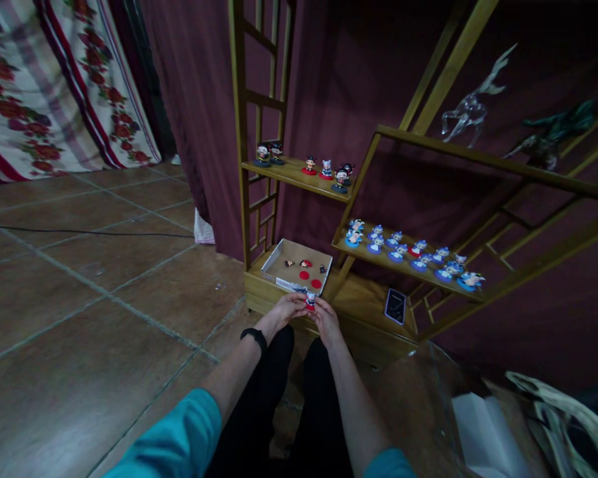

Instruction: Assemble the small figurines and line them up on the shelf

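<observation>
Between both hands I hold a small figurine [310,301] with a pale head and a red base, just in front of the box's near edge. My left hand [288,309] grips it from the left, fingers closed, a black band on that wrist. From the right, my right hand [325,318] pinches the same figurine. Right behind the hands is a shallow white box [272,264]. Inside it lie a few small figurine pieces [305,263] and two loose red discs [316,283].
A wooden shelf unit [238,126] stands ahead. Several figurines [341,179] are on its upper left shelf, and blue-based ones [375,243] line the right shelf. A phone [395,306] lies on the lowest board. A clear deer ornament [466,113] sits higher. A cable [87,232] crosses the floor.
</observation>
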